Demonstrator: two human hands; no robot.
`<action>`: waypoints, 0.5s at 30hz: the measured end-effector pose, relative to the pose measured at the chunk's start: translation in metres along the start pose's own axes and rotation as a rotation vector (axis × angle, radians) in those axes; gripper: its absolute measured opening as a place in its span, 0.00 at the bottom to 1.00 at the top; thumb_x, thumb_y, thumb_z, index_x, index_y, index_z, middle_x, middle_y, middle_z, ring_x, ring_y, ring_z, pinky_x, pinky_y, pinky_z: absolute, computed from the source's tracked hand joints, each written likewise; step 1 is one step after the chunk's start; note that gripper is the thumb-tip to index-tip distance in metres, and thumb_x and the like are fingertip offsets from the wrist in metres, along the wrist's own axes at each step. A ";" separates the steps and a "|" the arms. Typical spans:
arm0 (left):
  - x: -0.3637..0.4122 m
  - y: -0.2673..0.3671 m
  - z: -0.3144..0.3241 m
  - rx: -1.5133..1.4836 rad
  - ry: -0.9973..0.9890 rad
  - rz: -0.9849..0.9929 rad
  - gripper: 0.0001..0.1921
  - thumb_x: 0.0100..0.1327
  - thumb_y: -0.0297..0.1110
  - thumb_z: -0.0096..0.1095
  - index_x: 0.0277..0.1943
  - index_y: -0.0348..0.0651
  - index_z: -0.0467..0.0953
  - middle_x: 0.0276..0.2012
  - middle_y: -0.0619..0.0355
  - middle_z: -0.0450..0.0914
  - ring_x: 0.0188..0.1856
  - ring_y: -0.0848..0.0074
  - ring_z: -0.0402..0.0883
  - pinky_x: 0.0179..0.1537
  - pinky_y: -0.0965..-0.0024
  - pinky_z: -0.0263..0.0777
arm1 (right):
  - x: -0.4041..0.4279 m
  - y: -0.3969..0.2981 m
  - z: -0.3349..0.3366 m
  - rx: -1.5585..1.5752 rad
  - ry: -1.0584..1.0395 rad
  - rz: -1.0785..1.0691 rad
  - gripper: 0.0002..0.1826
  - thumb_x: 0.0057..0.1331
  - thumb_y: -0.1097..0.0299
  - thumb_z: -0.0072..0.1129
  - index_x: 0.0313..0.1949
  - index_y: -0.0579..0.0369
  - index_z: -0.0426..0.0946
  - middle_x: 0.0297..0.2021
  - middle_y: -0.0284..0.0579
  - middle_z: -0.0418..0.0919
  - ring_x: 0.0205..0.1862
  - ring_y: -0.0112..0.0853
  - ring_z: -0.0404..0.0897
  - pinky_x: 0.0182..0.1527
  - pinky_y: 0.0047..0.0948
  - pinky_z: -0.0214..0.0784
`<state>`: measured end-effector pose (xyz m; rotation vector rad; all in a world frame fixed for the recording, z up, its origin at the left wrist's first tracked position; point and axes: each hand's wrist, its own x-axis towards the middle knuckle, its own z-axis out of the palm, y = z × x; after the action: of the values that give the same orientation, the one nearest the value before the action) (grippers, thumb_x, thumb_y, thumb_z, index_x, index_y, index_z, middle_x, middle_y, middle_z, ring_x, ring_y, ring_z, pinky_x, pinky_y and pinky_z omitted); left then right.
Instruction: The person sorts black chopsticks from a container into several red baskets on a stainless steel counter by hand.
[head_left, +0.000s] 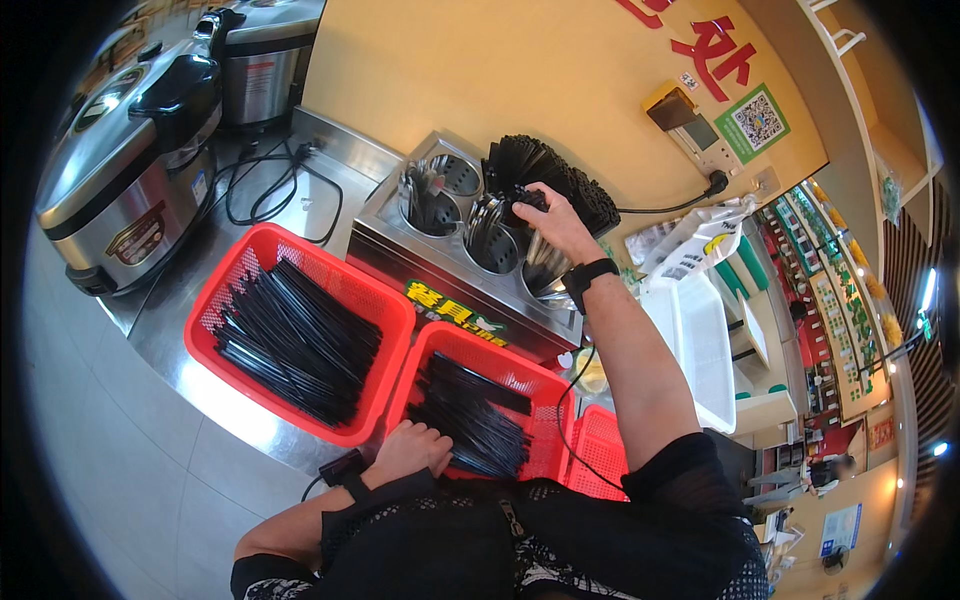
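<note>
My right hand (553, 221) reaches over a steel cutlery holder (367, 214) and grips a bunch of black chopsticks (532, 198) by their ends. Behind it, many more black chopsticks (574, 187) are packed together against the wall. Spoons (546, 259) stand in the holder's round cup just below that hand. My left hand (414, 452) is curled at the near left corner of a red plastic basket (551, 450). Loose black chopsticks (480, 420) lie in this basket. Its fingertips are hidden, so I cannot see whether they hold anything.
A larger red basket (196, 330) of black chopsticks stands to the left on the steel counter (165, 360). Two rice cookers (135, 172) (259, 82) and a coiled black cable (285, 187) are farther left. White foam boxes (709, 337) and a small red basket (600, 450) are at right.
</note>
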<state>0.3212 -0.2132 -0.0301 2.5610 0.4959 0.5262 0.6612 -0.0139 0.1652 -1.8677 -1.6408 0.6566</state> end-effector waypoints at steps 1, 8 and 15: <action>0.000 0.000 0.000 0.003 0.003 -0.004 0.07 0.60 0.40 0.68 0.34 0.49 0.80 0.31 0.61 0.82 0.37 0.67 0.82 0.42 0.62 0.70 | 0.000 -0.007 0.000 0.046 -0.007 0.034 0.27 0.64 0.62 0.69 0.60 0.54 0.73 0.43 0.40 0.80 0.41 0.26 0.77 0.44 0.29 0.72; 0.000 0.000 -0.001 0.013 0.022 0.004 0.07 0.60 0.40 0.68 0.34 0.49 0.79 0.29 0.61 0.82 0.36 0.67 0.83 0.40 0.63 0.70 | -0.002 -0.027 0.007 0.067 -0.107 -0.090 0.22 0.60 0.70 0.67 0.54 0.54 0.76 0.41 0.36 0.79 0.42 0.24 0.76 0.49 0.26 0.69; 0.000 0.001 -0.005 -0.004 0.034 0.010 0.07 0.59 0.40 0.68 0.34 0.48 0.79 0.29 0.61 0.81 0.36 0.67 0.82 0.40 0.63 0.70 | 0.009 -0.022 0.010 0.092 -0.103 -0.020 0.16 0.58 0.69 0.68 0.46 0.54 0.78 0.37 0.33 0.77 0.41 0.23 0.73 0.48 0.25 0.66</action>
<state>0.3198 -0.2121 -0.0255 2.5555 0.4938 0.5743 0.6394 -0.0019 0.1732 -1.7766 -1.6615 0.8180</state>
